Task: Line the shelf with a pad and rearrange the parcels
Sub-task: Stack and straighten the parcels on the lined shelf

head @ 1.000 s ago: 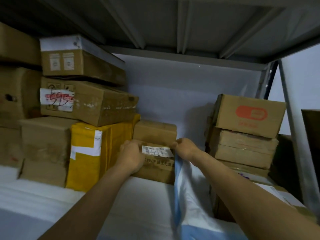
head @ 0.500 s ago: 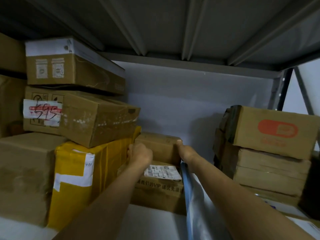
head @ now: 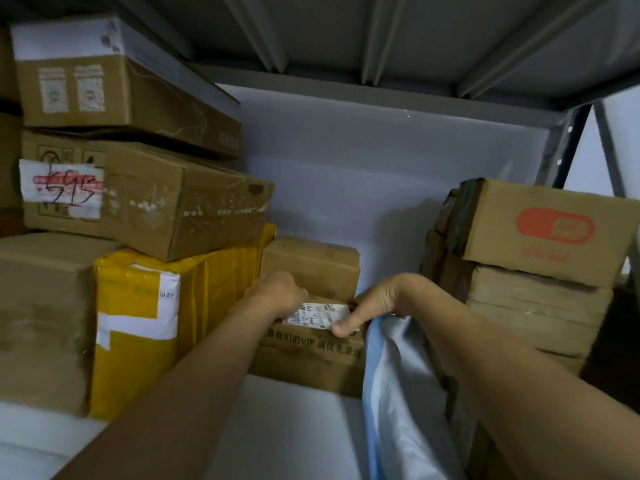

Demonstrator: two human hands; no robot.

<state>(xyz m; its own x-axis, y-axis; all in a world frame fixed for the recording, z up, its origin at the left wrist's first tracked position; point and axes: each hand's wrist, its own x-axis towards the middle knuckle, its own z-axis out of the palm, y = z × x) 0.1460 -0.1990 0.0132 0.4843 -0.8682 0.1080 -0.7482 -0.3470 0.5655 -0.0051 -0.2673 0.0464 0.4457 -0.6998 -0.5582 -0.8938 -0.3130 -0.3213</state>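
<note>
A small brown labelled box (head: pixel 311 355) sits on the white foam pad (head: pixel 287 427) that covers the shelf, with another brown box (head: pixel 311 265) behind it. My left hand (head: pixel 277 294) grips the labelled box's top left edge. My right hand (head: pixel 372 306) grips its top right corner, thumb on the label. A white and blue plastic mailer bag (head: pixel 398 393) stands on edge right beside the box, under my right wrist.
At left, a yellow-taped parcel (head: pixel 145 327) and a plain box (head: pixel 41 320) carry a stack of two larger cartons (head: pixel 145 199). At right stands a pile of boxes, the top one with a red logo (head: pixel 540 233). The metal shelf above (head: pixel 381 36) hangs low.
The view moved closer to the shelf. Both hands slid from the rear box back onto the labelled front box's top corners.
</note>
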